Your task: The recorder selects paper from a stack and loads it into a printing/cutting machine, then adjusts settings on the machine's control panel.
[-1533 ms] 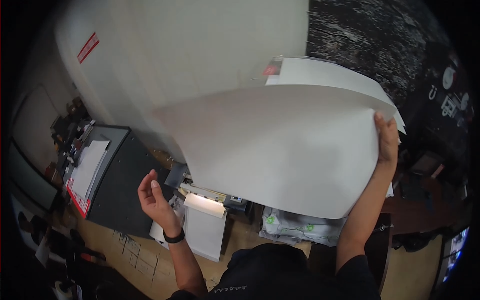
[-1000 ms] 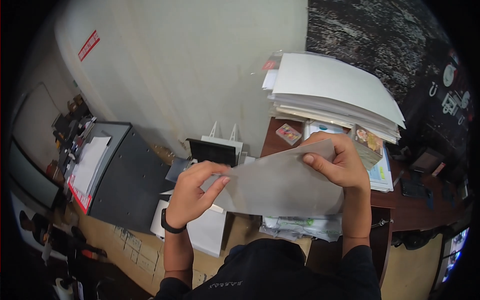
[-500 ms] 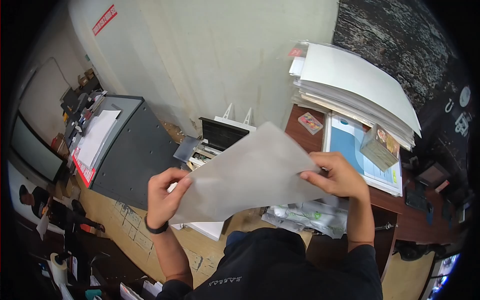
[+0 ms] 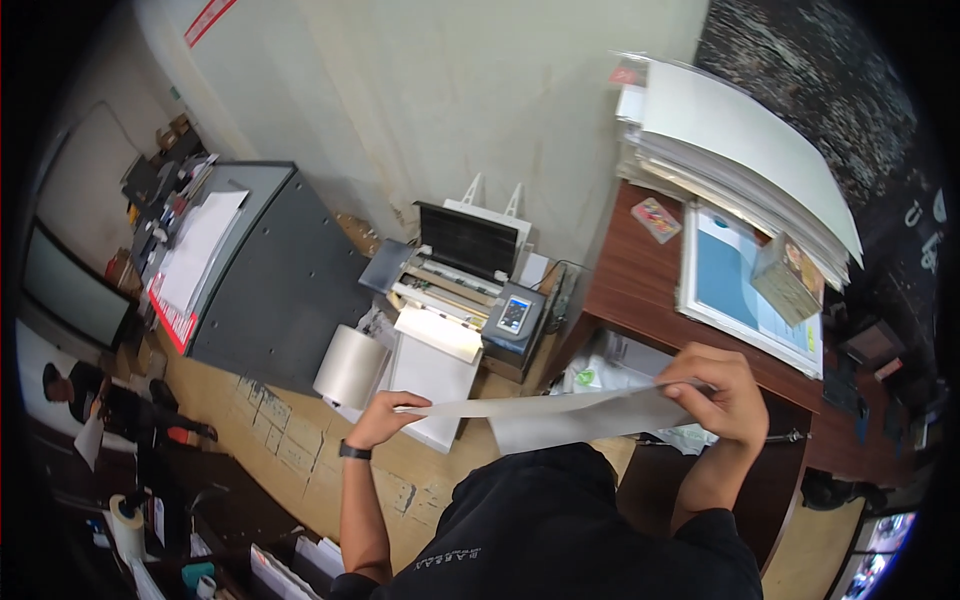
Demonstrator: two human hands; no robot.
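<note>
A sheet of thin pale grey paper (image 4: 560,420) stretches between my two hands, seen nearly edge-on. My left hand (image 4: 380,420) pinches its left end, thumb and fingertips together. My right hand (image 4: 715,395) grips the other end, fingers curled round it. Beyond the sheet stands a printer (image 4: 510,325) with its dark lid (image 4: 468,240) raised and white paper (image 4: 430,390) on its front. A white roll (image 4: 348,368) lies just left of it.
A grey cabinet (image 4: 260,270) bearing papers is at left. A wooden desk (image 4: 620,300) at right holds a tall paper stack (image 4: 745,130), folders and a box (image 4: 787,275). Another person (image 4: 105,400) holding paper is at far left. A white wall (image 4: 420,100) is behind.
The sheet, first raised high in my right hand, was taken by both hands and has since come lower and turned edge-on, uncovering the printer. My view has shifted too.
</note>
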